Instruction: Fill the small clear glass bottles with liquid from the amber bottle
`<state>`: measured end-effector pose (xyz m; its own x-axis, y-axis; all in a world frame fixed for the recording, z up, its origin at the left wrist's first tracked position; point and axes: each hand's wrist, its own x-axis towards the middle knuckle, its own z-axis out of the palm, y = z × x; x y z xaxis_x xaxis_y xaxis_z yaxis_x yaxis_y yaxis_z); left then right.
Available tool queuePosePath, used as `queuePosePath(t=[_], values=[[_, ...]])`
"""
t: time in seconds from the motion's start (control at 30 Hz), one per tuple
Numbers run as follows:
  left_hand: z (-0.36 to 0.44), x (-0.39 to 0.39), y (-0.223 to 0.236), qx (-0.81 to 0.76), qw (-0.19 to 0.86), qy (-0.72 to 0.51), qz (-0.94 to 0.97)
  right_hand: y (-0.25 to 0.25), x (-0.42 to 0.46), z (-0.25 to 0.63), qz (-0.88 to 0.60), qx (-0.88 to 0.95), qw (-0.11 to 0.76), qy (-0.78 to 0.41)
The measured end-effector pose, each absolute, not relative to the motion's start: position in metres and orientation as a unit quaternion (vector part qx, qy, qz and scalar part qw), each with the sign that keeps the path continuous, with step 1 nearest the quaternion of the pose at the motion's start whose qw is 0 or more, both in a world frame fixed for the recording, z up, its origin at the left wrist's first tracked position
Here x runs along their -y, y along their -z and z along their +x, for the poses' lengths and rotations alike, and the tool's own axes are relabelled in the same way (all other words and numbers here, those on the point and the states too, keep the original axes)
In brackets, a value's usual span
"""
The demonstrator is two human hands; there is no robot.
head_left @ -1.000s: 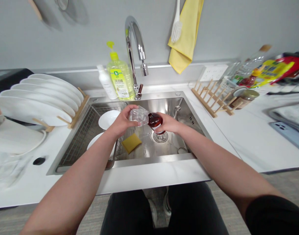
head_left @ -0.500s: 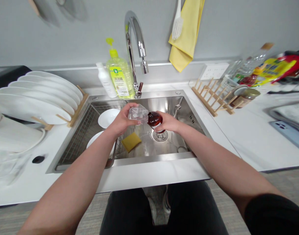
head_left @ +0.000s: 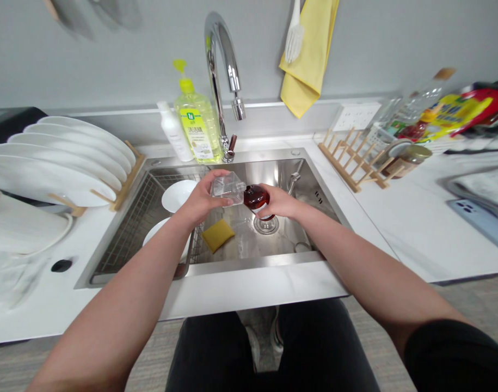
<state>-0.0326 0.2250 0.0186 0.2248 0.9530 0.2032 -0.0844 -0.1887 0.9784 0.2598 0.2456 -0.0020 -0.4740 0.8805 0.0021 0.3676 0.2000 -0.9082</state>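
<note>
Over the steel sink (head_left: 314, 188) my left hand (head_left: 202, 200) grips a clear glass (head_left: 227, 187), tilted on its side. My right hand (head_left: 279, 202) holds a small brown bottle (head_left: 254, 197), tipped with its mouth against the glass's rim. Both hands hover above the drain (head_left: 266, 224). On the sink floor just below my left hand lies a yellow sponge (head_left: 218, 235). Two white bowls (head_left: 178, 195) rest on the wire rack in the sink's left half.
The faucet (head_left: 222, 60) arches over the sink, with a yellow-green soap bottle (head_left: 195, 122) and a white bottle (head_left: 171, 132) beside it. White plates (head_left: 65, 158) stand in a wooden rack at left. At right are an empty wooden rack (head_left: 349, 160), jars, packets and a phone (head_left: 479, 220).
The view has tilted slightly, so everything sits a little higher in the picture. Both hands keep the glass and brown bottle together over the drain, barely moved.
</note>
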Motion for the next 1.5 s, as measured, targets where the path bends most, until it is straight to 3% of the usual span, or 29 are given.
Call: queuePosePath(t=[1.5], values=[[-0.0345,-0.2246,-0.0198,-0.382,0.474,-0.489,0.625,0.0002,-0.2442,0.26,-0.451,0.741,0.253,-0.429]])
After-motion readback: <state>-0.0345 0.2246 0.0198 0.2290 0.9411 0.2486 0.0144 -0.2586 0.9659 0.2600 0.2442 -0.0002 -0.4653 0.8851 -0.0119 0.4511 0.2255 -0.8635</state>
